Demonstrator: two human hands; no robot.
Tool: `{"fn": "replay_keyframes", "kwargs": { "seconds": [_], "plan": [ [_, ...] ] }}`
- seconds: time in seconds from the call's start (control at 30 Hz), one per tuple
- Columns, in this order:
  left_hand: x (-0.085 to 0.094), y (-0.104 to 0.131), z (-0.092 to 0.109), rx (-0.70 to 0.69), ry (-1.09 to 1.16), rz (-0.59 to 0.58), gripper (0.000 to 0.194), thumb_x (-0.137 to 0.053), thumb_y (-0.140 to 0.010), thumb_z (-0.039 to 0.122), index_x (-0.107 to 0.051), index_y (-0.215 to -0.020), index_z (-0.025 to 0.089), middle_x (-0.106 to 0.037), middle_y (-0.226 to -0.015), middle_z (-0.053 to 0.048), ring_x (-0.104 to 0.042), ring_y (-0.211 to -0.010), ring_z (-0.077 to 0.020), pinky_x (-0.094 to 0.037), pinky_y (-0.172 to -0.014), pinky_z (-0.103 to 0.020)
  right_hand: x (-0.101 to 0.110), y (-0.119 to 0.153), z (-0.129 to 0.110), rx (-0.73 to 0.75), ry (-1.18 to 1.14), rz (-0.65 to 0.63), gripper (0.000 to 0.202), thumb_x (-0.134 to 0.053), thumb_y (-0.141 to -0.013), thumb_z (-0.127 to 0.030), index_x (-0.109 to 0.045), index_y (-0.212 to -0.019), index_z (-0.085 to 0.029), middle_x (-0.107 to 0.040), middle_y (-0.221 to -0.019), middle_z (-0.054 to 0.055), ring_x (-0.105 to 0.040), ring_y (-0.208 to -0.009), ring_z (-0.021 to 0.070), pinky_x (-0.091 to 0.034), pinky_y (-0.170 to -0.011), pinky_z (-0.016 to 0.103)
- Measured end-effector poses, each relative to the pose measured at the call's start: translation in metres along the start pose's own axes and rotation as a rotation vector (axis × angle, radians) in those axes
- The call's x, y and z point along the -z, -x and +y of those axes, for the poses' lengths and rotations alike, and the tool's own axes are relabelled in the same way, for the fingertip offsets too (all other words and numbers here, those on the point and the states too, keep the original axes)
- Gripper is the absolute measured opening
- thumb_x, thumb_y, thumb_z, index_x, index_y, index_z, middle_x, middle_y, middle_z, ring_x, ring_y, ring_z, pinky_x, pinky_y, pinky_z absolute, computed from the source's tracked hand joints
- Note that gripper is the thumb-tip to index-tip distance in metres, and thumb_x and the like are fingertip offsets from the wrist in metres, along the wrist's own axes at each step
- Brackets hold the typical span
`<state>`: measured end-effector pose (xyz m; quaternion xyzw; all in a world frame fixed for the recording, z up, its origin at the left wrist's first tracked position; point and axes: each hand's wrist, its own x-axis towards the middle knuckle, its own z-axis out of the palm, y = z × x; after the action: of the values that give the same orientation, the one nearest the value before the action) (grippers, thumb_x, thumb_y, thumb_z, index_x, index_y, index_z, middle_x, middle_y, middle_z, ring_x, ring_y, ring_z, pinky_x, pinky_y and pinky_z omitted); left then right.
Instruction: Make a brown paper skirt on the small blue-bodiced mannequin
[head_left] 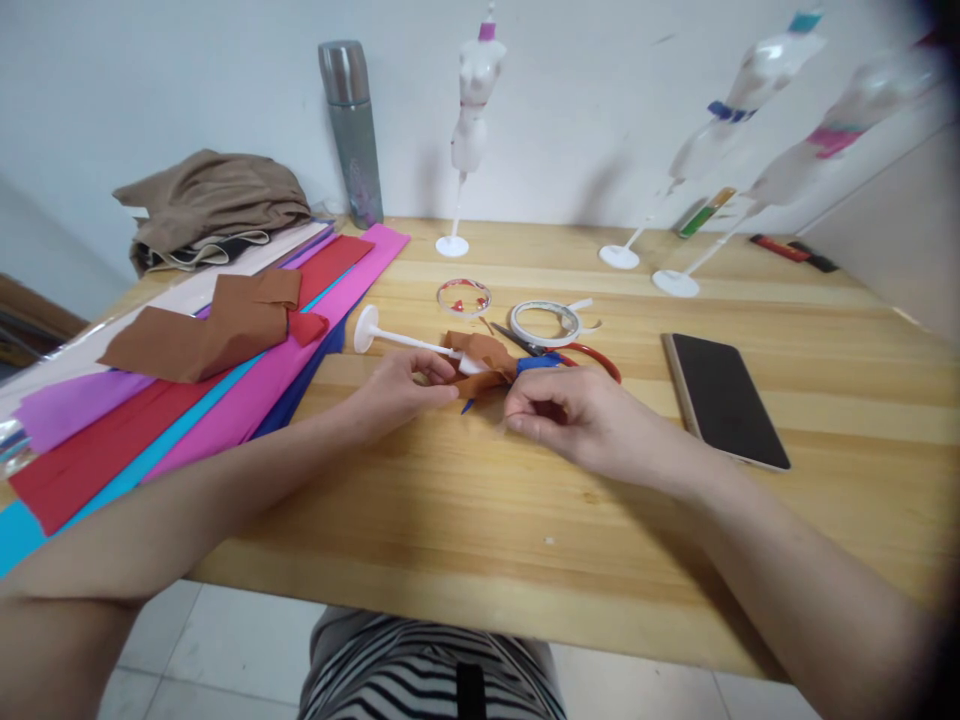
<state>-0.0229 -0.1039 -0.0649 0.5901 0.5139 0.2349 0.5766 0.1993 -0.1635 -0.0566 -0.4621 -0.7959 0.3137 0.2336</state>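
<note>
A small white dress-form mannequin (409, 340) lies on its side on the table, its round base to the left. Brown crepe paper (484, 352) wraps its lower body, and a blue strip (536, 362) sits around it further right. My left hand (409, 392) is closed at the paper's lower left edge, thumb and fingertips pinching it. Close to the blue strip, my right hand (566, 412) is closed in a pinch; what it holds, if anything, I cannot make out. Red-handled scissors (600, 358) lie behind the right hand, partly covered by it.
Behind the hands lie a tape roll (525, 338) and a clear ring with red bits (441, 300). A phone (726, 400) rests at right. Coloured crepe sheets (300, 385) and folded cloth (217, 200) fill the left. A flask (354, 140) and upright mannequins (471, 130) stand at the back.
</note>
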Motion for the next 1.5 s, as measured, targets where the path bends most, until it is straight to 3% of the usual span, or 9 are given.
{"fn": "replay_keyframes", "kwargs": {
  "seconds": [0.2, 0.37, 0.5, 0.63, 0.83, 1.0, 1.27, 1.43, 1.5],
  "plan": [
    [-0.001, -0.002, -0.018, -0.144, 0.120, 0.097, 0.017, -0.067, -0.081, 0.032, -0.063, -0.074, 0.017, -0.039, -0.048, 0.009, -0.029, -0.046, -0.0072, -0.021, -0.051, -0.024, -0.012, -0.004, 0.005, -0.114, -0.088, 0.198, 0.022, -0.063, -0.087, -0.032, -0.059, -0.069, -0.020, -0.057, -0.065, 0.000, -0.047, -0.060, 0.0137, -0.036, -0.057, 0.028],
    [0.000, 0.005, -0.022, -0.384, 0.098, 0.252, 0.023, -0.063, -0.083, 0.035, -0.058, -0.068, 0.019, -0.042, -0.054, 0.007, -0.035, -0.054, -0.0088, -0.030, -0.054, -0.025, -0.018, -0.005, 0.004, -0.139, -0.166, 0.296, 0.022, -0.065, -0.087, -0.036, -0.064, -0.072, -0.020, -0.056, -0.063, 0.000, -0.044, -0.056, 0.0130, -0.035, -0.055, 0.029],
    [-0.002, 0.020, -0.014, -0.495, 0.023, 0.177, 0.022, -0.064, -0.084, 0.037, -0.061, -0.072, 0.019, -0.056, -0.065, 0.003, -0.047, -0.063, -0.0110, -0.040, -0.061, -0.025, -0.018, -0.004, -0.003, -0.113, -0.164, 0.313, 0.023, -0.064, -0.087, -0.037, -0.064, -0.071, -0.021, -0.056, -0.061, 0.000, -0.044, -0.055, 0.0135, -0.035, -0.054, 0.030],
    [-0.004, 0.028, -0.011, -0.368, -0.018, -0.001, 0.029, -0.071, -0.081, 0.046, -0.074, -0.087, 0.017, -0.067, -0.075, -0.001, -0.057, -0.072, -0.0146, -0.043, -0.063, -0.026, -0.018, -0.002, -0.007, -0.069, -0.135, 0.309, 0.024, -0.065, -0.088, -0.037, -0.065, -0.070, -0.021, -0.054, -0.060, -0.001, -0.046, -0.057, 0.0136, -0.036, -0.055, 0.029],
    [-0.005, 0.023, -0.012, -0.091, 0.086, -0.254, 0.031, -0.083, -0.070, 0.046, -0.075, -0.075, 0.016, -0.057, -0.060, 0.002, -0.048, -0.060, -0.0107, -0.033, -0.057, -0.023, -0.014, -0.001, -0.008, -0.123, -0.176, 0.249, 0.029, -0.070, -0.088, -0.043, -0.065, -0.071, -0.021, -0.054, -0.061, -0.001, -0.047, -0.058, 0.0134, -0.038, -0.055, 0.028],
    [-0.004, 0.018, -0.012, -0.033, 0.190, -0.278, 0.033, -0.086, -0.064, 0.042, -0.066, -0.067, 0.015, -0.060, -0.062, 0.002, -0.048, -0.059, -0.0083, -0.032, -0.058, -0.021, -0.006, -0.003, -0.007, -0.145, -0.294, 0.153, 0.034, -0.073, -0.085, -0.048, -0.063, -0.070, -0.020, -0.056, -0.062, -0.001, -0.047, -0.057, 0.0120, -0.039, -0.054, 0.027],
    [-0.005, 0.020, -0.010, -0.009, 0.134, -0.355, 0.037, -0.084, -0.063, 0.044, -0.060, -0.062, 0.016, -0.051, -0.055, 0.005, -0.039, -0.055, -0.0066, -0.025, -0.055, -0.022, 0.009, -0.004, 0.013, -0.299, -0.597, -0.169, 0.030, -0.086, -0.074, -0.045, -0.073, -0.072, -0.018, -0.063, -0.061, -0.002, -0.049, -0.050, 0.0089, -0.042, -0.049, 0.025],
    [-0.006, 0.021, -0.008, 0.024, 0.136, -0.333, 0.040, -0.084, -0.063, 0.046, -0.056, -0.061, 0.018, -0.048, -0.054, 0.005, -0.037, -0.053, -0.0065, -0.023, -0.052, -0.022, 0.026, 0.005, 0.011, -0.326, -0.662, -0.284, 0.030, -0.078, -0.081, -0.039, -0.080, -0.100, -0.016, -0.073, -0.077, 0.003, -0.058, -0.057, 0.0101, -0.045, -0.052, 0.025],
    [-0.006, 0.022, -0.007, 0.032, 0.137, -0.349, 0.042, -0.086, -0.061, 0.046, -0.056, -0.061, 0.017, -0.048, -0.053, 0.005, -0.037, -0.052, -0.0063, -0.023, -0.052, -0.022, 0.030, 0.008, 0.011, -0.334, -0.601, -0.277, 0.026, -0.076, -0.083, -0.040, -0.079, -0.094, -0.016, -0.067, -0.068, 0.000, -0.055, -0.054, 0.0099, -0.044, -0.050, 0.025]
  ]
}}
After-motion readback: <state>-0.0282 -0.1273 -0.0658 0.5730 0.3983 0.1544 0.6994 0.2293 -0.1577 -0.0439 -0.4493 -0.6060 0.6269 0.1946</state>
